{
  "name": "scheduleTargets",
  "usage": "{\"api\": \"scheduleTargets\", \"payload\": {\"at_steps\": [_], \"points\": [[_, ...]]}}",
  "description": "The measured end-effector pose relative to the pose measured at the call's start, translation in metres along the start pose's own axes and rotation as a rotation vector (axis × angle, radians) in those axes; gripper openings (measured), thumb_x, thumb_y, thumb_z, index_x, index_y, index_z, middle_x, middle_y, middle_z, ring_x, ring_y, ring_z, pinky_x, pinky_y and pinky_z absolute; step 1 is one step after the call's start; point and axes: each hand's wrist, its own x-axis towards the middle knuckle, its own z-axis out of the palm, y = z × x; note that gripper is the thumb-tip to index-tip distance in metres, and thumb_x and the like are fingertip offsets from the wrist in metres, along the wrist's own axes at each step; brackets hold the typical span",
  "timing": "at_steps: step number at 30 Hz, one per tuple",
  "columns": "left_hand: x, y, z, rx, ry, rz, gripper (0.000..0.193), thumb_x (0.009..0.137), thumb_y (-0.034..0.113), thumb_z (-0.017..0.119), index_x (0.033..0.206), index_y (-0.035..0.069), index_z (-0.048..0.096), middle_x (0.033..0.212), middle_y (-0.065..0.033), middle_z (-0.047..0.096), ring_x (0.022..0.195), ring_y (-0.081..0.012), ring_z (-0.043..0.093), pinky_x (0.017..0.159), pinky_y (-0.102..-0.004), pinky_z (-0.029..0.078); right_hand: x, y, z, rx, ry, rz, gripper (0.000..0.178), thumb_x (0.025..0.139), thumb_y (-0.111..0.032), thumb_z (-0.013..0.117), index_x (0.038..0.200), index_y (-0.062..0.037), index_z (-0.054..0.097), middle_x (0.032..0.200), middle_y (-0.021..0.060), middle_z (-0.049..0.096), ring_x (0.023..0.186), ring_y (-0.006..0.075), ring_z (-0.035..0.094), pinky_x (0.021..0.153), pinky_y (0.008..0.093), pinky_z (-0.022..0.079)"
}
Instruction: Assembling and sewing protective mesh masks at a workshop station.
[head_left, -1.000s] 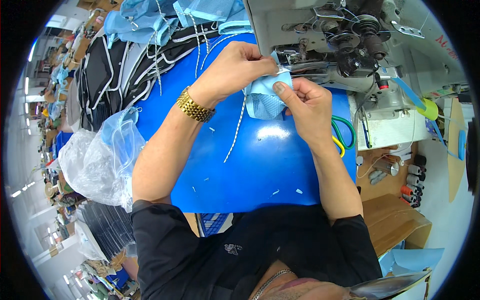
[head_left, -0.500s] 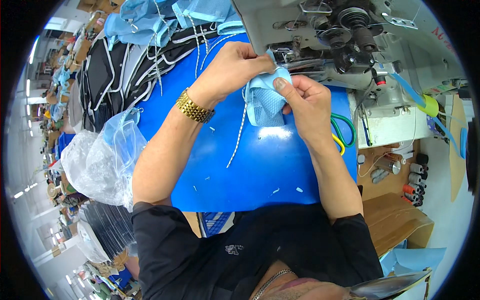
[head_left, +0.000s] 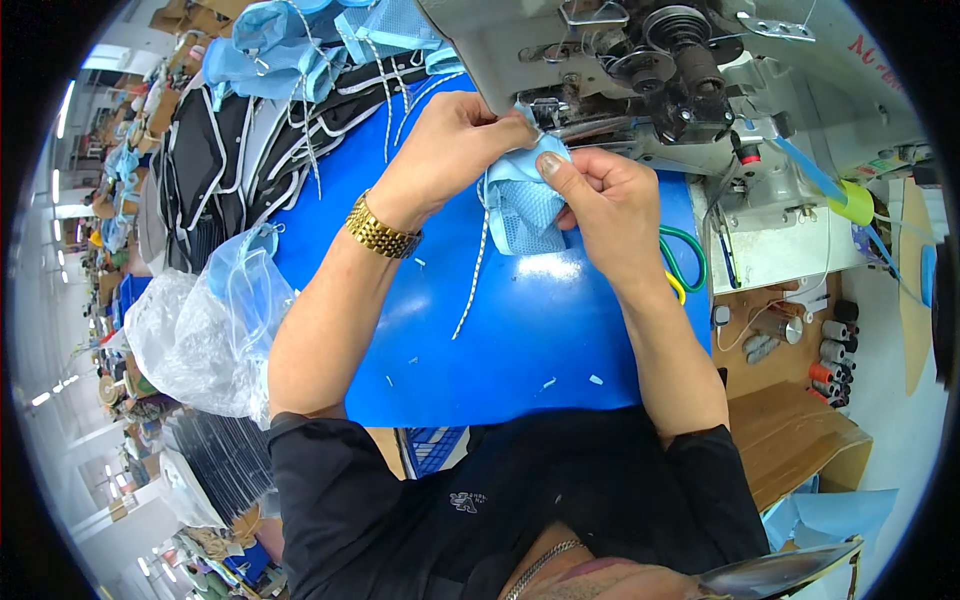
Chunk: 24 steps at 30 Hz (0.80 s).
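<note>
Fabric [head_left: 522, 212] of light blue mesh sits at the sewing machine [head_left: 700, 118], pinched by your left hand [head_left: 470, 145] and right hand [head_left: 608, 205]. The machine's bulk blocks the far side; black pieces [head_left: 205, 150] crowd the blue desk [head_left: 480, 380] at left, a clear bag [head_left: 195, 340] bulges along its edge, and a green loop [head_left: 703, 264] lies to your right.

Glossy blue tabletop [head_left: 460, 375]. Black cloth pieces with pale edging [head_left: 208, 150] heaped far left. Green loop [head_left: 703, 262] and yellow loop [head_left: 677, 286] together at right edge. Small pale scraps [head_left: 596, 379] scattered, mostly near front. Can't tell if plastic bag [head_left: 185, 335] rests on it.
</note>
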Motion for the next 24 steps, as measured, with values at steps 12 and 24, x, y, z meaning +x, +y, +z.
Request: {"api": "scheduleTargets", "payload": {"at_steps": [12, 24], "points": [[-0.064, -0.008, 0.005, 0.746, 0.417, 0.93, 0.012, 0.072, 0.005, 0.076, 0.077, 0.005, 0.066, 0.078, -0.007, 0.064, 0.068, -0.0229, 0.06, 0.061, -0.0324, 0.047, 0.003, -0.012, -0.009, -0.132, -0.063, -0.064, 0.029, 0.088, -0.023, 0.068, 0.077, 0.0042, 0.069, 0.061, 0.0063, 0.065, 0.054, 0.0108, 0.063, 0.047, 0.0234, 0.044], [-0.053, -0.002, 0.017, 1.266, 0.295, 0.836, 0.029, 0.075, 0.01, 0.065, 0.103, 0.014, 0.064, 0.109, -0.0068, 0.059, 0.103, -0.0277, 0.054, 0.087, -0.0406, 0.046, 0.003, -0.001, -0.014, -0.233, -0.083, -0.142, 0.016, 0.079, -0.012, 0.065, 0.086, 0.0024, 0.069, 0.066, 0.0082, 0.067, 0.056, 0.01, 0.06, 0.054, 0.0265, 0.048]]}}
